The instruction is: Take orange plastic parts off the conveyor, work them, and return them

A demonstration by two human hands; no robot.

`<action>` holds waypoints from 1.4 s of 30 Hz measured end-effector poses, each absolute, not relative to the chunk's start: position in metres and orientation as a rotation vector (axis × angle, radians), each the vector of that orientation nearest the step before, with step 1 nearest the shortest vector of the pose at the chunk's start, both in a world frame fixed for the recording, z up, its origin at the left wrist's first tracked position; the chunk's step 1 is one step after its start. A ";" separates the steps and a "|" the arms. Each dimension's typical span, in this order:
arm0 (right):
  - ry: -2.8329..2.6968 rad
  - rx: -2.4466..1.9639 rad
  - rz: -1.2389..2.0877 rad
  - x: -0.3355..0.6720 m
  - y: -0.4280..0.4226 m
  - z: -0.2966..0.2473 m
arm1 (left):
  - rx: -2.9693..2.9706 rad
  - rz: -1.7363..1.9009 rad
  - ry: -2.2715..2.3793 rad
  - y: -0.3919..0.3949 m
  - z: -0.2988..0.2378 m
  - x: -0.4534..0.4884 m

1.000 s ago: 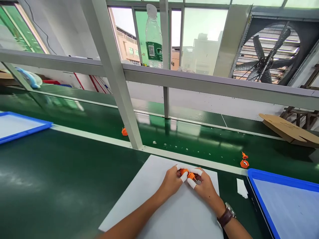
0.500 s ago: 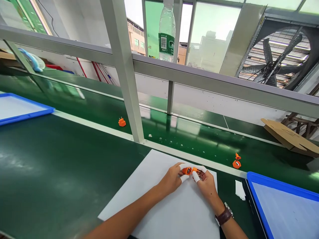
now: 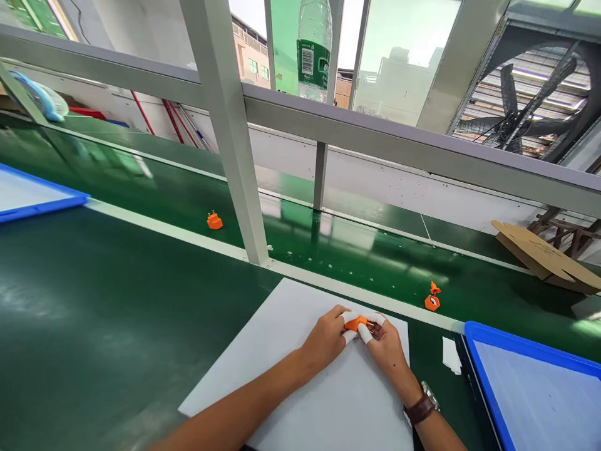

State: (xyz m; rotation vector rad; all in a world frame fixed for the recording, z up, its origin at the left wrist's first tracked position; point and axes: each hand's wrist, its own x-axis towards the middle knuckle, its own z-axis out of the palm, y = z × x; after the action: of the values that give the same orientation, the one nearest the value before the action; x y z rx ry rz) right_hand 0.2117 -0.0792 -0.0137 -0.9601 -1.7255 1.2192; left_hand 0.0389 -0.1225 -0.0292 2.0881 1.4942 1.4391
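Note:
Over a white sheet (image 3: 300, 376), both hands meet at an orange plug (image 3: 355, 324). My left hand (image 3: 326, 332) pinches its wider body between thumb and finger. My right hand (image 3: 384, 338) is closed on the narrower end, where metal pins stick out. White finger cots cover the gripping fingertips of both hands. The two orange parts sit against each other, with no gap visible between them; the fingers hide some of the plug.
On the green belt behind lie another orange plug (image 3: 215, 220) and an orange two-piece plug (image 3: 432, 302). Blue-rimmed trays stand left (image 3: 70, 202) and right (image 3: 488, 330). A metal post (image 3: 235, 144) rises behind the sheet. A white paper scrap (image 3: 451, 356) lies beside the right tray.
The two orange parts in my hands have come together, closing the gap that showed the inside. The orange pieces on the belt have shifted left past the post and tray. The view has tilted slightly.

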 end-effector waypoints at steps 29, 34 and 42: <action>-1.620 -1.022 1.342 0.206 -0.071 -0.014 | 1.523 1.247 1.838 0.005 0.013 -0.025; -1.685 -0.988 1.316 0.206 -0.072 -0.015 | 1.487 1.332 1.972 0.013 0.012 -0.031; -1.815 -0.944 1.102 0.204 -0.076 -0.012 | 1.867 1.172 1.645 0.006 -0.004 0.050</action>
State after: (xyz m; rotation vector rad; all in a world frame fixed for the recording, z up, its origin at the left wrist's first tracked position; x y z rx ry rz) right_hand 0.2038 -0.0759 -0.0125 -0.9439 -1.8146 1.1024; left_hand 0.0504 0.0060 -0.0040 1.8666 1.6446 1.1722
